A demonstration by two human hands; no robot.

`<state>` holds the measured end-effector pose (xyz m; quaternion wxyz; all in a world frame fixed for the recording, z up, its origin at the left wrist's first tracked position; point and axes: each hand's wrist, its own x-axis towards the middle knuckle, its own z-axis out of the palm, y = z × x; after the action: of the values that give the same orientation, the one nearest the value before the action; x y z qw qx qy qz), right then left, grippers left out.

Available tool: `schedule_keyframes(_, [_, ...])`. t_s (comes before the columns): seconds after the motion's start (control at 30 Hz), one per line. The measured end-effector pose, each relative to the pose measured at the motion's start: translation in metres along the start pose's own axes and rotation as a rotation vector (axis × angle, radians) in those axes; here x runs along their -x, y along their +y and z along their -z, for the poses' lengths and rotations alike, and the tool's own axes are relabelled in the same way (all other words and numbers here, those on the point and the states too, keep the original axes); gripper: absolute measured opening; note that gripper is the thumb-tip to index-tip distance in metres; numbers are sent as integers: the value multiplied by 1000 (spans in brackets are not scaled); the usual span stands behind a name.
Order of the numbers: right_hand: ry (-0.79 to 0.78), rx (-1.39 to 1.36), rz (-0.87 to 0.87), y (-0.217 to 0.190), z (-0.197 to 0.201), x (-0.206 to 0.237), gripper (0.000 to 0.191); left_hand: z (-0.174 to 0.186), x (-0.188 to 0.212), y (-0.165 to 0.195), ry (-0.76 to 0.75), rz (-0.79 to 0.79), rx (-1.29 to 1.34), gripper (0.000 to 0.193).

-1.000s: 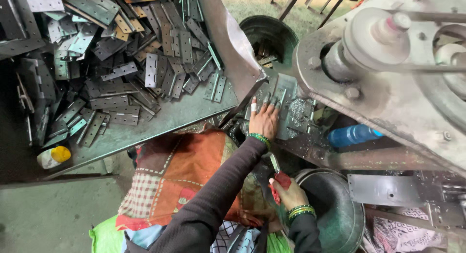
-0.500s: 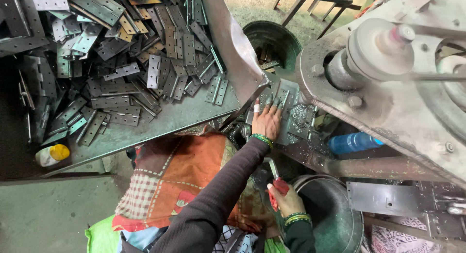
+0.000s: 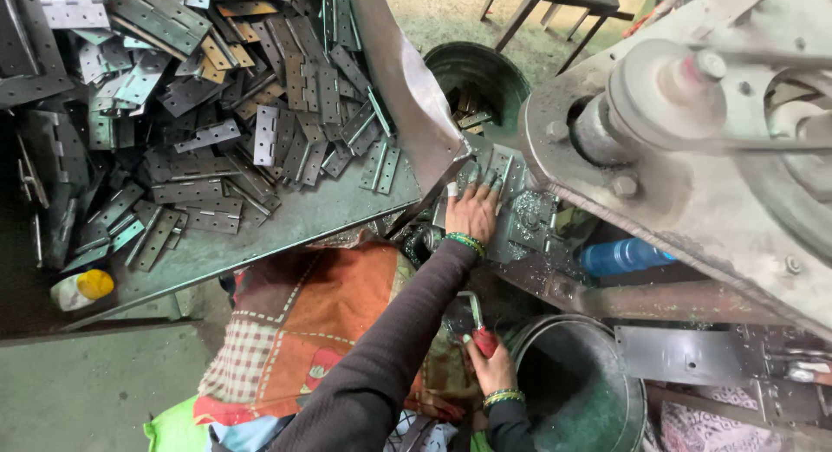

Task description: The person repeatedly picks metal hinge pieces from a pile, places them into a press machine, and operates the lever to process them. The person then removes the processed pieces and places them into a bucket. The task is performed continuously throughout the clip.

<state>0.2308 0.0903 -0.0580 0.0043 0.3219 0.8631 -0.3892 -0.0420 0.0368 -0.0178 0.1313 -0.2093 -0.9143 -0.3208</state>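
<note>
Setting: workshop floor, big grey press (image 3: 693,149) at right, steel table (image 3: 260,244) at left.
Table: heaped with flat grey hinges (image 3: 217,114).
Left hand (image 3: 473,211): fingers spread flat, pressing on a hinge plate (image 3: 511,205) on the press bed, just beside a bent metal chute (image 3: 407,88).
Right hand (image 3: 490,365): closed round a red-handled lever (image 3: 481,331), low by a dark bucket (image 3: 581,391).
Nearby: blue bottle (image 3: 620,257) under the press; second bucket (image 3: 477,79) behind the chute; yellow-capped bottle (image 3: 78,289) below the table.
</note>
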Motion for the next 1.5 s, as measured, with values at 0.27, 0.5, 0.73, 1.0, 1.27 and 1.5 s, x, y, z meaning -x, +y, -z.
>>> schedule_keyframes(0.27, [-115,187,-233,-22,28,1,62,-4,0,-5,-141,22,60,40])
schedule_keyframes(0.5, [-13,67,11,16,-13,-9,62,3,-9,-16,-189,-30,13,49])
schedule_keyframes(0.73, [-231,200,-401,-45,41,-1,71,29,-21,-5,-337,-26,-17,65])
schedule_keyframes(1.0, [-119,382,-181,-34,40,-7,77,78,86,-8,-102,-369,-151,61])
schedule_keyframes(1.27, [-105,411,-199,-21,35,-17,76,112,61,-5,-206,-552,175,28])
schedule_keyframes(1.5, [-200,209,-297,-25,35,-11,79,108,34,39,-126,-89,240,41])
